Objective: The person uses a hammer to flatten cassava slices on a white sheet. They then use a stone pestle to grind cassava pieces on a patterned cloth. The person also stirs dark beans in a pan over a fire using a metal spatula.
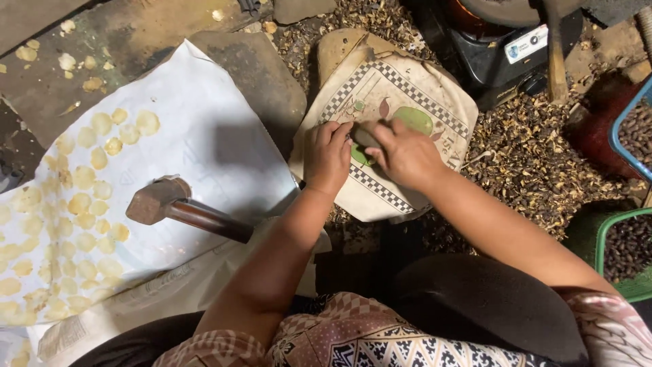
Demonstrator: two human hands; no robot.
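Note:
Both my hands meet over a stone block wrapped in a worn printed cloth [407, 88] with a checkered border. My left hand [329, 155] has its fingers curled and its fingertips touch a small dark piece [365, 138] on the cloth. My right hand [406, 153] pinches the same small piece from the other side. What the piece is cannot be made out. A hammer [163, 202] with a rusty metal head and dark wooden handle lies on the white sheet to my left, apart from both hands.
A white sheet [204, 122] at left carries several flat, round yellow pieces [81, 204]. Brown husk litter [530, 156] covers the ground at right. Blue [614, 129] and green [599, 248] baskets of dark nuts stand at the right edge. A black machine [502, 54] sits at the top.

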